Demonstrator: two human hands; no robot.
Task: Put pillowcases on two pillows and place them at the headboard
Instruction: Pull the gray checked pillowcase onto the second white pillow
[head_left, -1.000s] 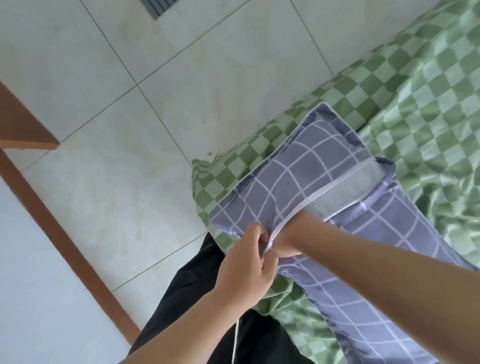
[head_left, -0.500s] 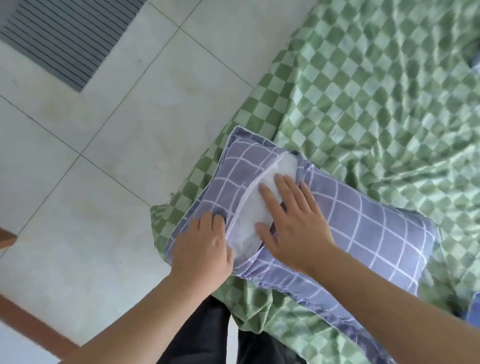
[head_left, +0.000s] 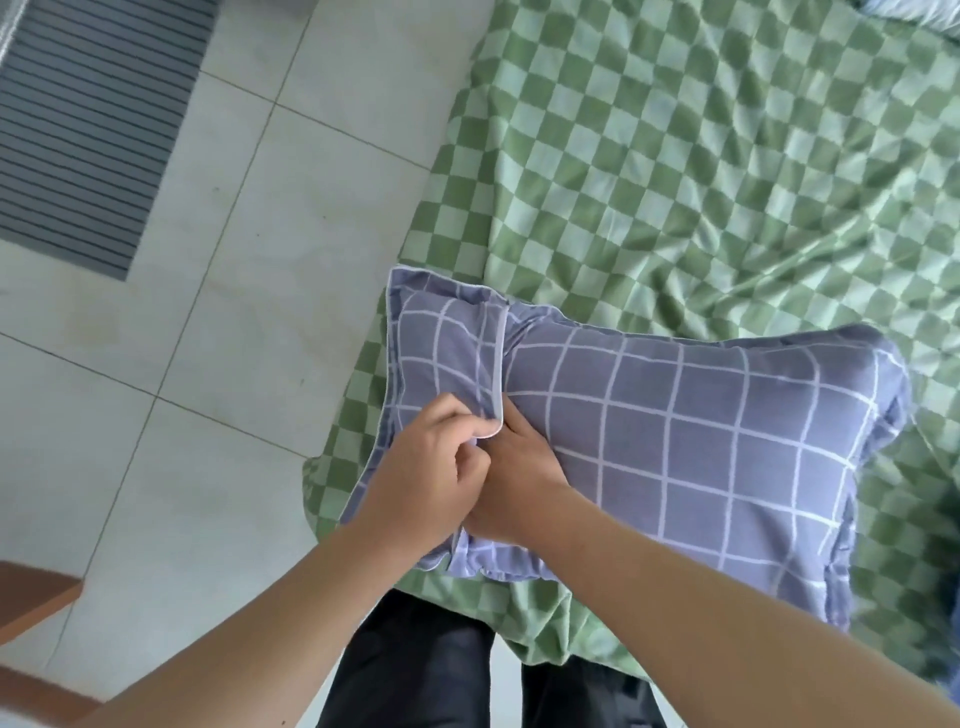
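Our left hand (head_left: 426, 467) curls its fingers and thumb around the white-piped edge of the flap (head_left: 447, 358) at the open end of the pillowcase (head_left: 675, 441), pinching that edge just above the knuckles. Our right hand (head_left: 514, 478) lies pressed against the left one, its fingers pushed in under the flap so that their tips are hidden; we cannot tell whether they grasp anything inside. Both forearms enter from the lower edge of the view and meet over the near left part of the pillow. The pillowcase, grey-blue with a white grid, covers the pillow completely, and the flap overlaps the main panel along a straight seam. The pillow lies flat at the near corner of the bed (head_left: 727, 156), on a wrinkled green-and-white checked sheet, its left edge close to the edge of the mattress. Beyond the bed we see pale floor tiles (head_left: 311, 182), a grey striped mat (head_left: 88, 119) at upper left, and a brown wooden edge (head_left: 31, 597) at lower left. Dark trousers (head_left: 415, 670) show below the pillow.
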